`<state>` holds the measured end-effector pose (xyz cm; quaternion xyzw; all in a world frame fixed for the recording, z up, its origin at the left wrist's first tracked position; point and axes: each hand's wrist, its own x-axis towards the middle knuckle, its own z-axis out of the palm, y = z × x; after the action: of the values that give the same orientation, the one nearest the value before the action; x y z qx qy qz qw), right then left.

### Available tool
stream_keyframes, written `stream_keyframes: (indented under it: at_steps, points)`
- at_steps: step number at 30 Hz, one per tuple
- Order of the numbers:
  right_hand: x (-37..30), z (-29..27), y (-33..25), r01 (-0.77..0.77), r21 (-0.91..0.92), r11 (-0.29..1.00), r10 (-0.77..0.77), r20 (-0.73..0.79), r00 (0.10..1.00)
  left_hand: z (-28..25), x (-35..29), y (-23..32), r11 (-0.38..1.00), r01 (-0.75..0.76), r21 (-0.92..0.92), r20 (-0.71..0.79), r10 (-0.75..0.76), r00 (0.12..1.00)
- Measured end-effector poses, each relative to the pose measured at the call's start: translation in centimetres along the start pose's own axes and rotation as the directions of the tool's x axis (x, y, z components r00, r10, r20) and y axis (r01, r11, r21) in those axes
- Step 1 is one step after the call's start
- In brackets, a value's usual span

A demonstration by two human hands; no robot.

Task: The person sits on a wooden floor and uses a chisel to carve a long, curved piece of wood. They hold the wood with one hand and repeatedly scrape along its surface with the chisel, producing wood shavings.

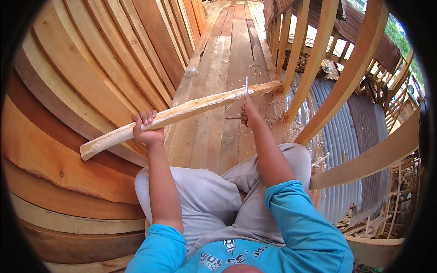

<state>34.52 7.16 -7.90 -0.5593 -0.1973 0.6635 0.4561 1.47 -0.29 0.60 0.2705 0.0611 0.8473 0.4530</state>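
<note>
A long, pale wooden beam [191, 110] lies slantwise in front of me, its near end at the left and its far end by the upright posts on the right. Around the beam's left part, my left hand [148, 128] is closed, thumb below and fingers over the top. My right hand [248, 112] grips a knife [246, 85] by its handle, which the fist mostly hides. The narrow blade points up and away, beside the beam's far part. Whether its edge touches the wood I cannot tell. The beam's upper face looks roughly shaved.
Plank decking [218, 59] runs ahead, scattered with thin wood shavings. Curved plank walling [104, 59] rises close on my left. Upright posts [314, 68] stand along the right, with corrugated metal sheets [341, 136] lower down beyond them. A small clear object [191, 71] sits on the decking.
</note>
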Motion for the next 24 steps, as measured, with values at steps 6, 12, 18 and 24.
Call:
stream_keyframes:
  at_steps: [6,12,18,24]
  points:
    - [-0.3,-1.9,-3.0,0.168,0.196,0.966,-0.047,-0.507,0.860,-0.4,0.1,0.3,1.000,-0.017,0.012,-0.067,0.018,0.998]
    - [2.0,-4.7,-1.6,0.306,0.440,0.844,0.031,-0.609,0.792,-0.8,-0.1,1.3,0.997,-0.036,0.067,-0.019,0.037,0.999]
    - [5.7,-6.8,0.7,0.346,0.338,0.875,-0.038,-0.664,0.746,-0.4,0.0,-0.5,1.000,-0.010,0.026,0.035,0.009,0.999]
    - [2.9,-3.3,3.5,0.308,0.019,0.951,-0.240,-0.585,0.775,-1.2,0.4,0.6,1.000,-0.027,0.008,0.049,0.026,0.998]
